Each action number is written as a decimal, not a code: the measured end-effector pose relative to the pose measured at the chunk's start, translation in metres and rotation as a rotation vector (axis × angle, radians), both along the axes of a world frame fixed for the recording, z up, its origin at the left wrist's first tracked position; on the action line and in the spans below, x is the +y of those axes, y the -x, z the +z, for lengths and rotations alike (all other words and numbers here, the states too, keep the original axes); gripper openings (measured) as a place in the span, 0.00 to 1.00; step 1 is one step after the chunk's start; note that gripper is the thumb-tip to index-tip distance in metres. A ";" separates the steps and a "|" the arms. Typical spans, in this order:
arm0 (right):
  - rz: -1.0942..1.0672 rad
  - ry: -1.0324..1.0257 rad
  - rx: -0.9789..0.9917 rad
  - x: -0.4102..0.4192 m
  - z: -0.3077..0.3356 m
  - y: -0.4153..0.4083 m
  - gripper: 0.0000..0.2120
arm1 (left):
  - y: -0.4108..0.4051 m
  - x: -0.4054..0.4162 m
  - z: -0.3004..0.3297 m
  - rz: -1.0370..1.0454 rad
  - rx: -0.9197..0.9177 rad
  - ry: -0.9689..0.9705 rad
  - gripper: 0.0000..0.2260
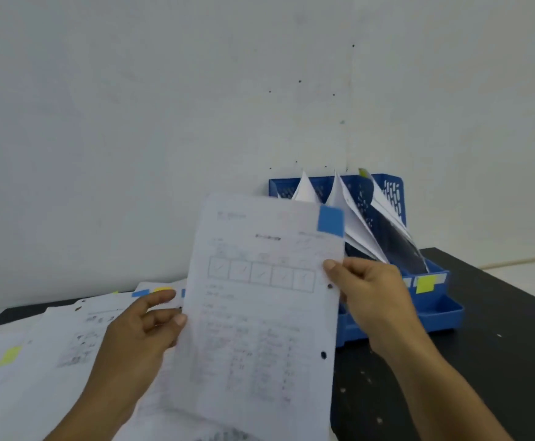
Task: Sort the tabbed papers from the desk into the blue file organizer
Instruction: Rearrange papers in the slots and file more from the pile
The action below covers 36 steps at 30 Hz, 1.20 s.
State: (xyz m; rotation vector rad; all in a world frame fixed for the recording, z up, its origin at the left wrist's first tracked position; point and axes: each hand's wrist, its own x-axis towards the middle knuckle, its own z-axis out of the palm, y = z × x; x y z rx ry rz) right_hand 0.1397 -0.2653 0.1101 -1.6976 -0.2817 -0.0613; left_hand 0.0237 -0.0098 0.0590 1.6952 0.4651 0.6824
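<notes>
I hold a printed sheet [260, 313] upright in front of me; a blue tab [330, 219] sticks at its top right corner. My right hand [374, 291] pinches the sheet's right edge, thumb on the front. My left hand [142, 332] holds its left edge, thumb on the front, index finger stretched out. The blue file organizer [390, 198] stands behind the sheet against the wall, with several papers leaning in its slots. A yellow tab [425, 284] marks its front right slot.
Loose papers [46, 354] with yellow and blue tabs spread over the left of the black desk [482, 361]. The white wall rises close behind. The organizer's low front tray [444, 310] juts toward me.
</notes>
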 end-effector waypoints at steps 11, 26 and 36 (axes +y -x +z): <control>-0.445 -0.406 -0.357 -0.099 0.109 -0.047 0.10 | -0.104 -0.091 0.053 -0.041 -0.154 -0.122 0.05; -0.622 -0.175 -0.643 -0.101 0.167 -0.107 0.16 | -0.198 -0.176 0.106 -0.098 -0.065 -0.566 0.24; -0.593 0.273 -0.910 -0.064 0.144 -0.123 0.17 | -0.246 -0.164 0.106 -0.183 0.240 -0.226 0.14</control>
